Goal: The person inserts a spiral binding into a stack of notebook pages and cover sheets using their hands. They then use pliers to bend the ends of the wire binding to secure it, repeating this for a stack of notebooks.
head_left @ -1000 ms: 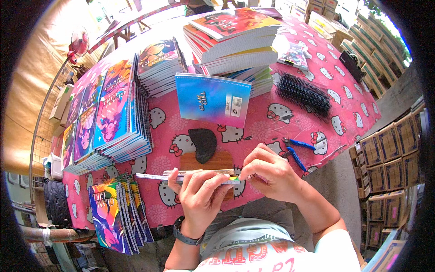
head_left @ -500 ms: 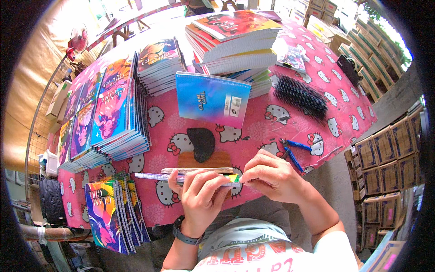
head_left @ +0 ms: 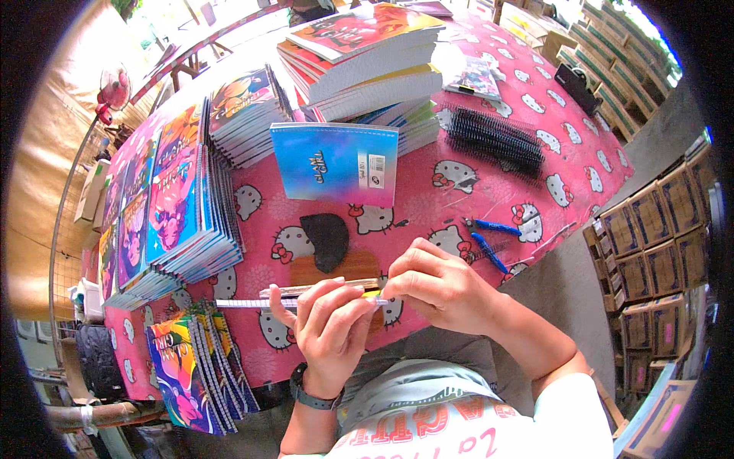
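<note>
Between my hands, a thin notebook (head_left: 246, 304) is held almost edge-on, its white edge sticking out to the left. My left hand (head_left: 330, 320) grips it from the near side, fingers bent over it. At its right end, the fingertips of my right hand (head_left: 437, 284) are pinched together; whatever they hold is too small or hidden to make out. Just beyond lies a brown wooden block (head_left: 336, 271) with a rounded black piece (head_left: 326, 245) on it. A blue-pink notebook (head_left: 334, 164) leans against a tall stack behind. To the right rest blue-handled pliers (head_left: 489, 243).
Black spiral coils (head_left: 495, 143) lie in a bundle at the right. Stacks of bound notebooks (head_left: 180, 206) fill the left side, with a tall pile (head_left: 367, 69) at the back. Several colourful notebooks (head_left: 187, 367) overhang the near left edge. Cartons (head_left: 650, 229) stand right of the table.
The whole view has shifted slightly, moving the table's things leftward. The notebook has tipped more edge-on. Both hands keep their places on it.
</note>
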The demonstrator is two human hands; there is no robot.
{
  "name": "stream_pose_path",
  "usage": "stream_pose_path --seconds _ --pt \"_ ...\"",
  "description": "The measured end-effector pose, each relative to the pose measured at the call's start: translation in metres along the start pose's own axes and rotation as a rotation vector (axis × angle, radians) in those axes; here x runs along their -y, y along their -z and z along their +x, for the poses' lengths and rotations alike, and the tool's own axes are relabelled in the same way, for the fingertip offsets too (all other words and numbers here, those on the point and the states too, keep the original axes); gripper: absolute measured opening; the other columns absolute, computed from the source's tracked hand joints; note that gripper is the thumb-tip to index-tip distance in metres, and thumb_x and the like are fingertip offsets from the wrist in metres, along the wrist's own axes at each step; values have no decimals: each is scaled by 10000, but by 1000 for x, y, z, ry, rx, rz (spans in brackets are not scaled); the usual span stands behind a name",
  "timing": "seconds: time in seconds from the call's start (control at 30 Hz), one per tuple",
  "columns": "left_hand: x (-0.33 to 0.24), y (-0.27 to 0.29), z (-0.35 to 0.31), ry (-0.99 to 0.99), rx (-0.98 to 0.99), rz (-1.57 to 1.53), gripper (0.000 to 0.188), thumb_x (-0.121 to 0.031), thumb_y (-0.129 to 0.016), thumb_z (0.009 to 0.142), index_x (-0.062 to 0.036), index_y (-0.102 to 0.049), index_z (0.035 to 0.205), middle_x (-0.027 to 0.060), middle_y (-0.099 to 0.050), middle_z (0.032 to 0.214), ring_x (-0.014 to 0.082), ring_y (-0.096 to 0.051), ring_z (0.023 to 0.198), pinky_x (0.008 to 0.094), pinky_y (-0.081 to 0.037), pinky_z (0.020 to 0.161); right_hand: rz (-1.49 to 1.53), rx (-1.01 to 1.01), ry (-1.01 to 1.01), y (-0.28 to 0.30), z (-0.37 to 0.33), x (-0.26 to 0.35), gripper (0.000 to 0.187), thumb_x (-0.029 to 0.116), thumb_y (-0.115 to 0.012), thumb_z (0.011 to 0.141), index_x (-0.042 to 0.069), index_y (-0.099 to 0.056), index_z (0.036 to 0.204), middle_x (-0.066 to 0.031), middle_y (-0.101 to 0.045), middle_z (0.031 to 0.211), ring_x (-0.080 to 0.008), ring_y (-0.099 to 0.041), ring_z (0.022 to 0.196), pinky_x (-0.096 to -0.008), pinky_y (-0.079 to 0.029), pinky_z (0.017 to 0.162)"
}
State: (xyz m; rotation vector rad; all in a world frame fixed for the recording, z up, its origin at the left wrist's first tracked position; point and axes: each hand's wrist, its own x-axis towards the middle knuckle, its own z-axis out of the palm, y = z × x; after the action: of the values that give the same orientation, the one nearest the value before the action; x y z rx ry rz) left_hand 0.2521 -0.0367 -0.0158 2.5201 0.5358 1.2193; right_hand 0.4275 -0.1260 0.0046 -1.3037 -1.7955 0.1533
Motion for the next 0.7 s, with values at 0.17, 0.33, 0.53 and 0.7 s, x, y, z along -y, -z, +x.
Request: stream_pose_path --seconds 0.17,0.33,0.53,0.7 --pt "0 2 -3 30 -4 -19 251 -127 -783 679 -173 -626 868 -14 -660 902 201 -616 930 493 -145 1118 59 179 -66 8 -7 5 360 8 -638 722 13 -568 1075 -123 -573 904 -299 -595 854 -384 -522 700" --pt "-6 5 8 20 135 -7 267 -161 -743 718 -176 -638 963 -23 -645 949 185 -594 901 462 -233 1029 77 143 -266 15 1 16 414 81 -614 840 28 -480 1228 -155 -626 914 -329 -634 776 -405 -530 661" --pt "-4 11 10 -29 293 37 220 -278 -669 795 -165 -657 983 -38 -623 961 160 -570 905 408 -307 866 331 412 -339 19 15 -28 391 131 -586 885 58 -474 1253 -181 -653 873 -327 -660 808 -413 -527 666" --pt "-5 11 11 -1 311 -41 159 -288 -644 836 -171 -644 943 -34 -660 982 188 -582 857 482 -220 982 -2 358 -50 -51 47 -108 565 264 -690 762 111 -485 1266 -232 -538 1206 -362 -548 1114 -461 -463 895"
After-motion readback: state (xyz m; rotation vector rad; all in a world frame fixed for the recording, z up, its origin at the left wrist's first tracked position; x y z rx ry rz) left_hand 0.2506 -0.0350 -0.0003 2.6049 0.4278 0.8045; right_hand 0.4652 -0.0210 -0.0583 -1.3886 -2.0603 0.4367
